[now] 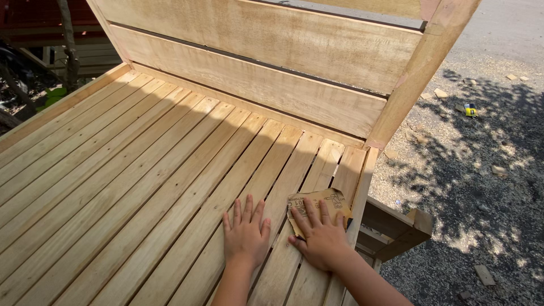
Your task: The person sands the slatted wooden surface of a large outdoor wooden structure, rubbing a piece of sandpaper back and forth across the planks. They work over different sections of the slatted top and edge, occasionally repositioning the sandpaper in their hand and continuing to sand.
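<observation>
Your right hand (322,237) lay flat, fingers spread, pressing a sheet of sandpaper (317,203) onto the slatted wooden seat (141,187) near its right edge. Your left hand (245,233) rested open just beside it, gripping nothing.

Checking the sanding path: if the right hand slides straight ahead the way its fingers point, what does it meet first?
Beyond the sandpaper under the right hand, the slats look free up to the slatted backrest, probably the first obstacle.
</observation>
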`<state>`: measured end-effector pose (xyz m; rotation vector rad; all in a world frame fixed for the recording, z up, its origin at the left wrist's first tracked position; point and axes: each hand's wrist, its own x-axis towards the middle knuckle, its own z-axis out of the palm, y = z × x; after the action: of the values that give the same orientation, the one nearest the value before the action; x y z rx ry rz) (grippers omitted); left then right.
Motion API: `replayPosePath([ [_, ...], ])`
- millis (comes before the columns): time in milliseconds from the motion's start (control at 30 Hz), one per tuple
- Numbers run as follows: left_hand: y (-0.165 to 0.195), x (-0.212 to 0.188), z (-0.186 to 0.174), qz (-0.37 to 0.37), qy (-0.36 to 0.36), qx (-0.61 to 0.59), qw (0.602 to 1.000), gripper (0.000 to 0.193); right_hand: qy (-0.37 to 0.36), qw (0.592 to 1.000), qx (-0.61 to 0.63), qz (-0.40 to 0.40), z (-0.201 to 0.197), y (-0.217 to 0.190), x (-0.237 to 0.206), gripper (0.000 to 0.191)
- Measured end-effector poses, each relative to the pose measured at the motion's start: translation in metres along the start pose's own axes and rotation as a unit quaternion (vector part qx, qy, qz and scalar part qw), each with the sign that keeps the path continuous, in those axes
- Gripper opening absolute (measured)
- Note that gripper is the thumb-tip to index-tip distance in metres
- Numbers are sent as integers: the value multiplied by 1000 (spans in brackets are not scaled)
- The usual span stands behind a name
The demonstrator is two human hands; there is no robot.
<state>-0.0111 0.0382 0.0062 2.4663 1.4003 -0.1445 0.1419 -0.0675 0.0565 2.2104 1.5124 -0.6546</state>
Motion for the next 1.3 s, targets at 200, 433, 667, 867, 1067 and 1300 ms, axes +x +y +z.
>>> replayPosePath([
  [200,3,4,-11,-8,10,-20,1000,60,147,970,151,121,-15,37,96,77],
  [433,3,17,-12,-23,29,-1,999,62,104,981,126,101,26,-8,80,77],
  [667,-1,20,-9,-24,36,-8,999,63,-32,993,87,71,23,-33,16,90],
  [867,0,21,-9,-25,32,-15,999,65,129,958,165,196,-37,46,120,76],
  [1067,6,23,-25,-45,-22,30,998,63,91,980,117,133,32,-2,87,74],
  [1300,7,20,-26,-44,-24,23,999,66,586,808,-62,-4,76,-18,46,82],
])
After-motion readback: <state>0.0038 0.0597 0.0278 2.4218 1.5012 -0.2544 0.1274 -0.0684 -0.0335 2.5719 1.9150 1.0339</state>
